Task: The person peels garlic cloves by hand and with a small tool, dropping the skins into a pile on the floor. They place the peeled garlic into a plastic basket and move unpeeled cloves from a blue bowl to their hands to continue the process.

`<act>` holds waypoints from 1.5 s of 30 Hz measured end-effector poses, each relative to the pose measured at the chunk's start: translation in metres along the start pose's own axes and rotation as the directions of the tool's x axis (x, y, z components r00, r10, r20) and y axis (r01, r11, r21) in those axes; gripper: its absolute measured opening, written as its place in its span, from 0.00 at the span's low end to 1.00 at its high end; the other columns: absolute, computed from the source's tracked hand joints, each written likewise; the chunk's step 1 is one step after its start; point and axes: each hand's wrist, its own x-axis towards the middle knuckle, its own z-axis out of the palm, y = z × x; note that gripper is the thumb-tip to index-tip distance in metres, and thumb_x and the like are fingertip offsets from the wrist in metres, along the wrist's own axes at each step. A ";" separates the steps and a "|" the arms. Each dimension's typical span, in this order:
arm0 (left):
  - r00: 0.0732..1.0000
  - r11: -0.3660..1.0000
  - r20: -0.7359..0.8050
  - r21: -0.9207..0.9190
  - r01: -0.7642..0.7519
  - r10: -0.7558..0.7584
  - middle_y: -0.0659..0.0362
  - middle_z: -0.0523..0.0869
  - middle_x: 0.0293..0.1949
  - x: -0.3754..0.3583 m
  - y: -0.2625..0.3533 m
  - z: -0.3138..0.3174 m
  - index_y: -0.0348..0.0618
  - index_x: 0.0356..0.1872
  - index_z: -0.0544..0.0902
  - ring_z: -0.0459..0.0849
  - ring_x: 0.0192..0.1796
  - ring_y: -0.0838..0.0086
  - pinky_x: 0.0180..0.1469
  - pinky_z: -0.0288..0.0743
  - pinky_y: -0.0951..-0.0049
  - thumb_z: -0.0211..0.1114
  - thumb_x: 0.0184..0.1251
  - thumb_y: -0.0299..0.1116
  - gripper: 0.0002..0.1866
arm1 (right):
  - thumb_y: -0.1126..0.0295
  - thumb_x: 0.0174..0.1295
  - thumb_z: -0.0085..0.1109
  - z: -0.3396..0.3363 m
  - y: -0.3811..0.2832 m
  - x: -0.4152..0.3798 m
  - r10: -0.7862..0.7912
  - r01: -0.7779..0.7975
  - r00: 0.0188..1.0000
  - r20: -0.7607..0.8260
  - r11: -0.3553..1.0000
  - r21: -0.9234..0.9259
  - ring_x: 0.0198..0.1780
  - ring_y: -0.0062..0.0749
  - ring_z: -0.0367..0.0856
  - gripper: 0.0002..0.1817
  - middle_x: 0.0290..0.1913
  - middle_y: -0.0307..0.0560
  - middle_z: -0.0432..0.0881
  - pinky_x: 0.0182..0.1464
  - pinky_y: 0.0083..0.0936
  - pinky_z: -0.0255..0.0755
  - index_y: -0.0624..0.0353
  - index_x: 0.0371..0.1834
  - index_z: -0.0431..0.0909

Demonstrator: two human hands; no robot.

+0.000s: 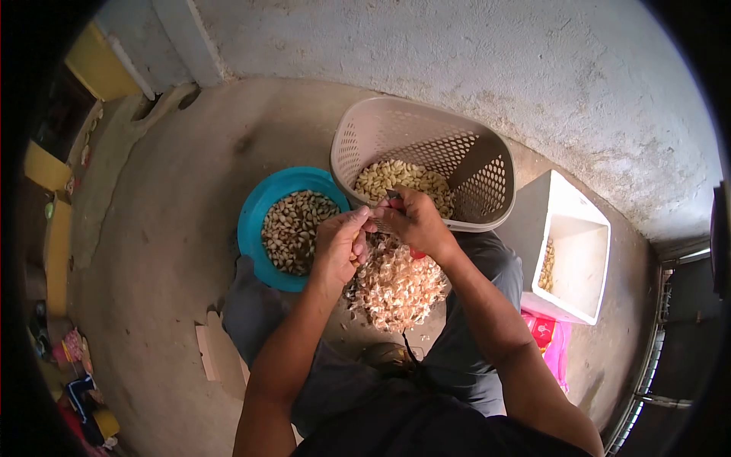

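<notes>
- 2 hands meet: left hand (343, 240) pinching an apparent clove (371, 226), right hand (417, 219) clasping a red tool (396, 203).
- Loose cloves (295, 228): light, firm, I'd guess; hold plump sides.

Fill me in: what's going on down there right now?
The left hand and right hand work close together above a pile of papery skins; the right grips a mostly hidden red object. Darker cloves, apparently garlic, sit in the blue basin to the left. Paler cloves lie in the perforated basket ahead, and some pale pieces in the white box.
</notes>
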 end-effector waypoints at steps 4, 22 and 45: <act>0.996 0.996 -0.052 0.046 -0.071 0.073 0.59 0.84 0.30 0.000 -0.001 0.001 0.31 0.50 0.86 0.71 0.17 0.85 0.16 0.65 0.80 0.64 0.76 0.32 0.13 | 0.76 0.68 0.67 0.007 0.005 -0.001 -0.152 0.149 0.988 -0.021 0.982 -0.113 0.38 0.27 0.85 0.11 0.32 0.48 0.86 0.39 0.29 0.78 0.69 0.39 0.72; 0.936 0.848 0.040 0.412 -0.333 0.349 0.55 0.87 0.30 0.001 0.001 -0.010 0.26 0.47 0.86 0.73 0.17 0.86 0.15 0.65 0.80 0.66 0.74 0.27 0.11 | 0.76 0.62 0.72 0.009 0.020 -0.002 -0.044 0.045 0.999 0.008 0.993 -0.105 0.31 0.21 0.77 0.10 0.27 0.43 0.80 0.34 0.27 0.74 0.66 0.42 0.79; 0.895 0.750 0.109 0.508 -0.424 0.432 0.61 0.85 0.28 -0.004 0.012 -0.004 0.31 0.41 0.85 0.77 0.24 0.84 0.25 0.70 0.78 0.65 0.76 0.29 0.09 | 0.72 0.70 0.65 0.011 0.017 0.001 0.077 -0.095 0.990 0.119 0.984 0.152 0.24 0.18 0.80 0.09 0.28 0.39 0.82 0.22 0.18 0.71 0.67 0.47 0.80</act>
